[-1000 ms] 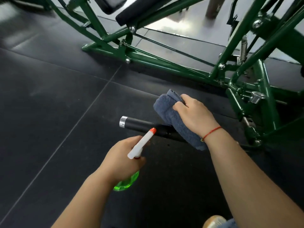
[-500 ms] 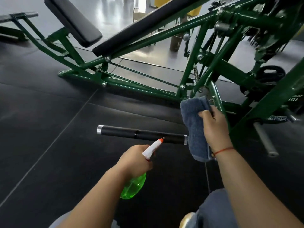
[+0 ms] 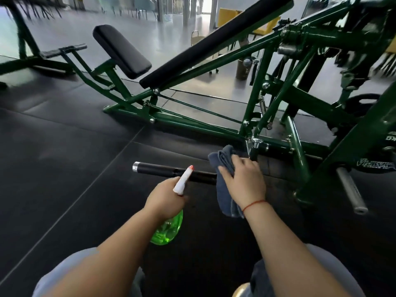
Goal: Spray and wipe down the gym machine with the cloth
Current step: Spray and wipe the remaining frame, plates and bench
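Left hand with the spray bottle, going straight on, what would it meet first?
Probably the black handle bar just beyond the left hand and spray bottle; depth is unclear.

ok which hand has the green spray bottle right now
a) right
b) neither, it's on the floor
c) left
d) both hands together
c: the left hand grips the green spray bottle by its neck, while the right hand holds only the blue cloth at the end of the black bar.
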Demonstrator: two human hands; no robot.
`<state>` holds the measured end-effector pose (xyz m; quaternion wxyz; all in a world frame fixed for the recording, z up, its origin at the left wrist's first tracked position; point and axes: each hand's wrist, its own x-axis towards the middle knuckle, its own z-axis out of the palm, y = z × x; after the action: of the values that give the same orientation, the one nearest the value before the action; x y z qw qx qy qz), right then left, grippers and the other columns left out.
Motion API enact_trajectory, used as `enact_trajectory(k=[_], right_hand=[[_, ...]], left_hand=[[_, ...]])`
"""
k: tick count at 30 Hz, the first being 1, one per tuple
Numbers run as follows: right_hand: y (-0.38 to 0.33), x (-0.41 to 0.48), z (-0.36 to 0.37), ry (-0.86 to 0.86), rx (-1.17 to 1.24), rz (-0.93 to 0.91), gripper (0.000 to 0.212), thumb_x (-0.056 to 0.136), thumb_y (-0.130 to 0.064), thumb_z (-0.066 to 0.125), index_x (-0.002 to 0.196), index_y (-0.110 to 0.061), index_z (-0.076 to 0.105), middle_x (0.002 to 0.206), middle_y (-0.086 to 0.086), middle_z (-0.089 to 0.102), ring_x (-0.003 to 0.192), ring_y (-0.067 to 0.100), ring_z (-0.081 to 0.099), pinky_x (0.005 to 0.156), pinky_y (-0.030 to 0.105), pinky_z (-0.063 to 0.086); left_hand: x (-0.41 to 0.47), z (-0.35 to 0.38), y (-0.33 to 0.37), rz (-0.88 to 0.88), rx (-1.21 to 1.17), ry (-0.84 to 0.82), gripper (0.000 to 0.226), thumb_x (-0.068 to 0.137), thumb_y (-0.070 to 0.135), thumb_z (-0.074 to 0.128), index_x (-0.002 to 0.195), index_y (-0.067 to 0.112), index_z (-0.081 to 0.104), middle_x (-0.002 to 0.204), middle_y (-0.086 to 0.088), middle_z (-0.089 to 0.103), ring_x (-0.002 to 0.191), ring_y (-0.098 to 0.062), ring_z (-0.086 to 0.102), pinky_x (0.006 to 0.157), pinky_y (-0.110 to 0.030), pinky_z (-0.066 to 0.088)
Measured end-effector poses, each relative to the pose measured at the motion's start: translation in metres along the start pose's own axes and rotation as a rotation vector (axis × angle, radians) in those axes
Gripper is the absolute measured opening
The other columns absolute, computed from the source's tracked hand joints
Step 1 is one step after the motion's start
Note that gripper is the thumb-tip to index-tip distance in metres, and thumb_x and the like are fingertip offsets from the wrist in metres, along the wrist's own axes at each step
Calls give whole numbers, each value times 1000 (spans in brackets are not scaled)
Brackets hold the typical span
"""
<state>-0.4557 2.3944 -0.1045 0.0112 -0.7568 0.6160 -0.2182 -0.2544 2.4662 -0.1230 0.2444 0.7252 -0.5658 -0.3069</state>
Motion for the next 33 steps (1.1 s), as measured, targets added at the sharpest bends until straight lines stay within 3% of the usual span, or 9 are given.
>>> enact_trajectory(k=[4, 9, 14, 18, 23, 26, 30, 33], right_hand=[[-18, -3, 10, 3, -194, -3, 41, 96, -52, 48, 122, -22, 58, 115, 4, 66, 109, 30, 51, 90, 41, 41], [-33, -9, 28, 33, -286, 97, 50, 89, -61, 48, 120, -23, 58, 116, 5, 61, 112, 31, 49, 99, 49, 33], [-55, -14, 53, 127, -374, 103, 45, 79, -42, 75, 107, -12, 59, 102, 14, 59, 96, 36, 53, 81, 48, 42], [-90, -8, 75, 174, -337, 167, 41, 76, -35, 78, 103, -12, 58, 102, 13, 59, 95, 36, 52, 79, 48, 41], [-150, -1, 111, 186, -246, 105, 44, 76, -37, 76, 109, -16, 57, 111, 9, 58, 99, 32, 52, 81, 46, 39], [-189, 6, 135, 195, -181, 55, 47, 75, -38, 74, 114, -16, 59, 116, 9, 59, 102, 31, 53, 84, 46, 39], [-217, 11, 153, 218, -116, -35, 42, 74, -33, 76, 111, -18, 62, 119, 7, 61, 103, 31, 55, 88, 47, 40], [-208, 2, 154, 202, -79, -155, 55, 68, -26, 81, 118, -23, 60, 129, 3, 57, 114, 30, 53, 95, 49, 39]], left_hand=[[-4, -30, -20, -45, 70, 53, 76, 67, 33, 58, 141, 43, 49, 105, 16, 66, 96, -14, 63, 89, -37, 53], [4, -60, -55, -135, 48, 129, 76, 61, 36, 52, 136, 34, 55, 106, 4, 69, 93, -23, 63, 82, -36, 53], [26, -89, -69, -138, 24, 108, 84, 86, 16, 58, 159, 37, 20, 100, -5, 61, 90, -25, 55, 79, -34, 44], [33, -107, -88, -179, -322, 60, 98, 61, 19, 58, 151, 46, 30, 105, -8, 63, 80, -27, 69, 80, -42, 60], [45, -124, -115, -188, -664, 69, 98, 61, 3, 59, 146, 47, 38, 114, -16, 61, 67, -31, 71, 80, -60, 60], [50, -134, -122, -205, -585, 130, 93, 54, 12, 58, 135, 56, 45, 102, -8, 64, 68, -29, 69, 81, -57, 60], [53, -149, -117, -253, -431, 215, 50, 47, 21, 59, 86, 52, 63, 92, -8, 69, 84, -38, 70, 83, -55, 58], [51, -151, -110, -180, -364, 235, 70, 51, 21, 56, 112, 53, 56, 88, -3, 66, 84, -39, 70, 83, -54, 57]])
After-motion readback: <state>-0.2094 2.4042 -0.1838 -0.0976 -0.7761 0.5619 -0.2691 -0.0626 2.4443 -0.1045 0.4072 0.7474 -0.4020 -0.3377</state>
